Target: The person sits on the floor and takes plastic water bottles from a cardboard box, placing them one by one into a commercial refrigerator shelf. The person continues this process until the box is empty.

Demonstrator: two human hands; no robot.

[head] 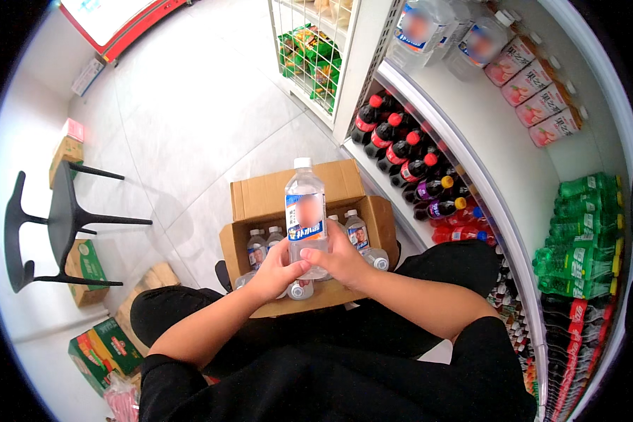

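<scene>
Both my hands hold a clear plastic drink bottle (306,221) upright, its white cap at the top and its blue and white label facing me. My left hand (272,270) grips the lower left side, and my right hand (343,258) the lower right, with the thumbs in front near the base. Beneath them is an open cardboard box (295,176) between my knees. Inside it, similar bottles (357,230) stand upright and others lie on their sides, partly hidden by my hands and the held bottle.
At right, a curved store shelf (453,132) holds dark soda bottles (382,134), green soda bottles (575,232) and more clear bottles (419,29). A wire rack (311,68) with green snack bags stands ahead. A black chair (63,216) and cartons (87,271) are at left.
</scene>
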